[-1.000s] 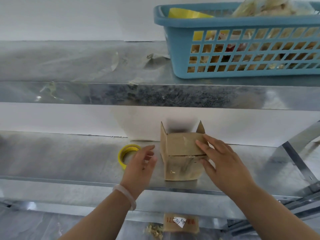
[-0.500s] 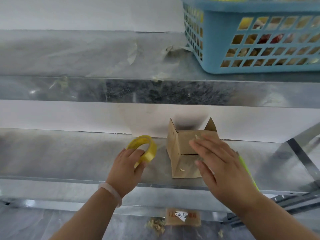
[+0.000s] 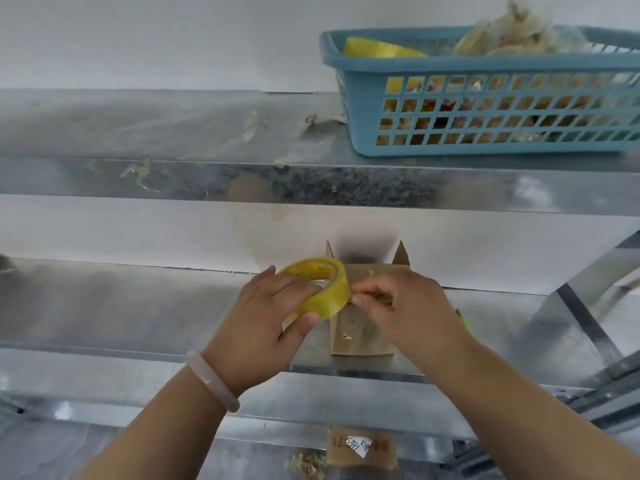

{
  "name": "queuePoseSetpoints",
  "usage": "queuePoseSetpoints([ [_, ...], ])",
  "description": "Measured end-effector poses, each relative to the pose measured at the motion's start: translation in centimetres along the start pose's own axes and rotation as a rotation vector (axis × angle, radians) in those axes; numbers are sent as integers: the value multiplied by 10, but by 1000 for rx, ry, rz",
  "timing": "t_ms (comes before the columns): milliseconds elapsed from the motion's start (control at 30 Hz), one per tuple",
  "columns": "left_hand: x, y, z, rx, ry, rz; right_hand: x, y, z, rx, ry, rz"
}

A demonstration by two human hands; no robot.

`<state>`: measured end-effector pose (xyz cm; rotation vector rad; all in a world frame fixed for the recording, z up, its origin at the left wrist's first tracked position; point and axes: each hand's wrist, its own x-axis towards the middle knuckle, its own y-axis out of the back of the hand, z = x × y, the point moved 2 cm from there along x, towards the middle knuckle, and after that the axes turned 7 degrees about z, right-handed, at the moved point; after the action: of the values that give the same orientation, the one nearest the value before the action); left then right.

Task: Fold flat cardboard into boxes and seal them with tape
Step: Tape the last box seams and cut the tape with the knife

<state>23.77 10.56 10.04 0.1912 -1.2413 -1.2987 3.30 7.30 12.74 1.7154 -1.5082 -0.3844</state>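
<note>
A small brown cardboard box [image 3: 360,332] stands on the lower metal shelf [image 3: 138,313], two of its flaps sticking up at the back. My left hand [image 3: 263,320] holds a yellow roll of tape [image 3: 320,291] in front of the box's left top edge. My right hand [image 3: 405,306] is just right of the roll, its fingertips pinched at the roll's edge over the box top. Whether a tape end is between those fingers I cannot tell. A pale bangle sits on my left wrist.
A blue plastic basket [image 3: 485,109] with yellow tape and bags stands on the upper shelf [image 3: 173,133], above and to the right. Tape scraps lie on that shelf. A green stick [image 3: 464,320] pokes out behind my right hand. A labelled cardboard piece [image 3: 362,446] lies below.
My left hand picked the tape roll up off the shelf and carried it right to the box. My right hand left the box top and came to the roll's edge.
</note>
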Motion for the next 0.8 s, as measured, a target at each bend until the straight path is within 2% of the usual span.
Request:
queuePoseSetpoints([
  [100,5,4,6,-8,-20,-27,0,4,5,-43,-21,-50],
  [300,8,6,19,-23,-59,-3,-1,11,10,207,-129,-54],
  [367,9,7,21,-14,-51,-18,-1,12,12,193,-127,-56],
  [567,12,17,29,92,50,-26,-1,24,9,103,-29,-62],
  [733,16,24,24,291,165,-56,-5,43,8,209,-92,-88],
  [800,16,26,20,265,178,-54,-7,48,8,250,-118,-91],
])
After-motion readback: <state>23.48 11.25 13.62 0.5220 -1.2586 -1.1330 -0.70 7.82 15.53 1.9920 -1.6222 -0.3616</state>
